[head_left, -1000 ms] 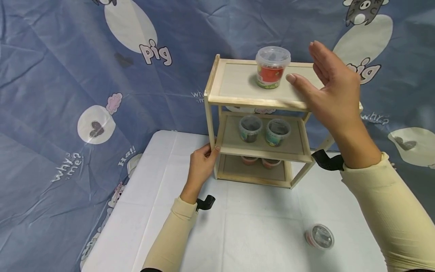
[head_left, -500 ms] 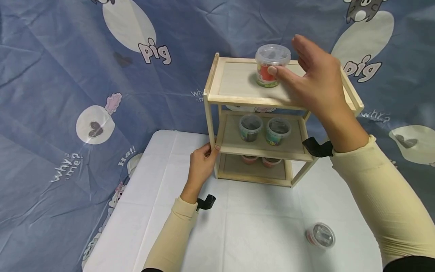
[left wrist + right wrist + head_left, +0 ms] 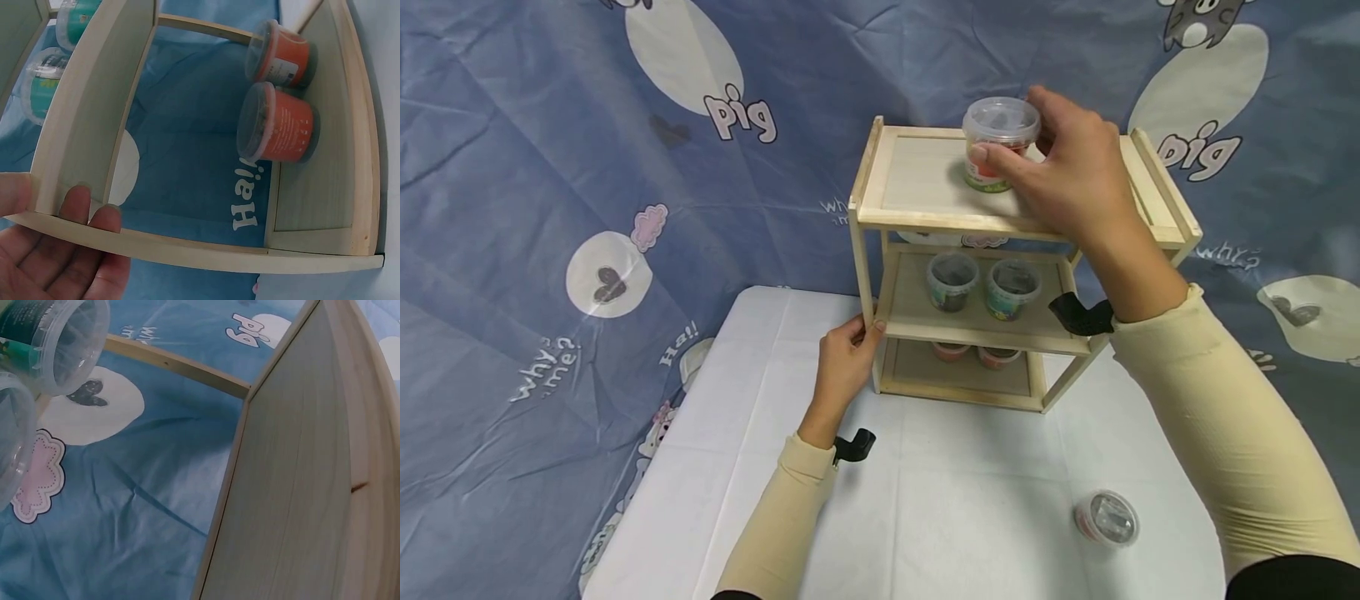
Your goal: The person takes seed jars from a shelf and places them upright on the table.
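Note:
A three-tier wooden shelf (image 3: pixel 970 223) stands on the white-covered table. My left hand (image 3: pixel 844 358) grips its front left post, the thumb and fingers wrapped round the wood in the left wrist view. On the top tier stands a clear-lidded plastic tub (image 3: pixel 1000 125) with a red and green label. My right hand (image 3: pixel 1071 171) is round this tub's right side, thumb across its front and the other fingers at the back, partly hidden. The right wrist view shows the underside of the top tier (image 3: pixel 275 487), without the hand.
Two green-labelled tubs (image 3: pixel 1013 287) stand on the middle tier, and two red-labelled tubs (image 3: pixel 287 128) on the bottom one. Another lidded tub (image 3: pixel 1107 518) is on the table at the front right. A blue patterned cloth (image 3: pixel 587 150) hangs close behind the shelf.
My right hand has moved left from beside the top-tier tub until its thumb and fingers came round it. The tub stays in place, and my left hand keeps its hold on the post.

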The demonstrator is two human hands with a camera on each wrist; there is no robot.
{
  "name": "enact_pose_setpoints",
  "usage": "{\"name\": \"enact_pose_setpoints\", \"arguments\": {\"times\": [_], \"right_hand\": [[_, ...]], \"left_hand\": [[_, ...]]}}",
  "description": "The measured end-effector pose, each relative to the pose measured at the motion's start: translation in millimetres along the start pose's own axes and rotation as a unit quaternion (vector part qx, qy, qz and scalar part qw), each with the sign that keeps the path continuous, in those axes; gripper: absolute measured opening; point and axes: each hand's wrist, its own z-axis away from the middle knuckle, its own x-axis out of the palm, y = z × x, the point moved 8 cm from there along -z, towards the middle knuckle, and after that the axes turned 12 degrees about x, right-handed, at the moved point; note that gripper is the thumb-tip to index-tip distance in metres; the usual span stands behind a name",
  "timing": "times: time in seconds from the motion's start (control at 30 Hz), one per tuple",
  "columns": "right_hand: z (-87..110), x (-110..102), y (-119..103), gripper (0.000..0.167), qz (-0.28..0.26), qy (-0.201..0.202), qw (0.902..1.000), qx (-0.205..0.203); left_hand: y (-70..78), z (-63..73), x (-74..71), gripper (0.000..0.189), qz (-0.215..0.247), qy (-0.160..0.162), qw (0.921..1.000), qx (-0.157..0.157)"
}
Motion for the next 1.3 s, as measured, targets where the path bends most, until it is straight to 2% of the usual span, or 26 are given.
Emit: {"name": "enact_pose_setpoints", "arguments": {"times": [0.33,0.57,0.7,1.0,1.17,1.3], "right_hand": [[-1.2,1.4,-1.8,0.073,0.027,0.023,0.9994,-0.005],[-2.5,0.7,1.0,0.070,0.020,0.021,0.9996,0.010],[-1.0,-0.4,-2.1,0.067,-0.007,0.024,0.9997,-0.003],[8.8,-8.9,-16.9,0.059,-0.106,0.059,0.9885,-0.091],[16.6,-16.3,-16.6,0.056,-0.140,0.062,0.9836,-0.096],[25.7,-23.0,-17.6,0.055,-0.142,0.069,0.9823,-0.102]], "left_hand": [[-0.8,-0.1,-0.1,0.035,0.004,0.001,1.0000,0.002],[-2.0,0.1,0.3,0.035,0.000,0.000,1.0000,-0.002],[-1.0,0.0,-0.1,0.035,-0.004,-0.001,1.0000,0.000],[0.1,-1.1,-1.5,0.032,-0.007,0.004,0.9999,0.007],[0.9,-0.5,-0.4,0.033,-0.003,0.000,1.0000,0.007],[1.2,-0.3,-0.9,0.033,-0.006,-0.001,1.0000,-0.001]]}}
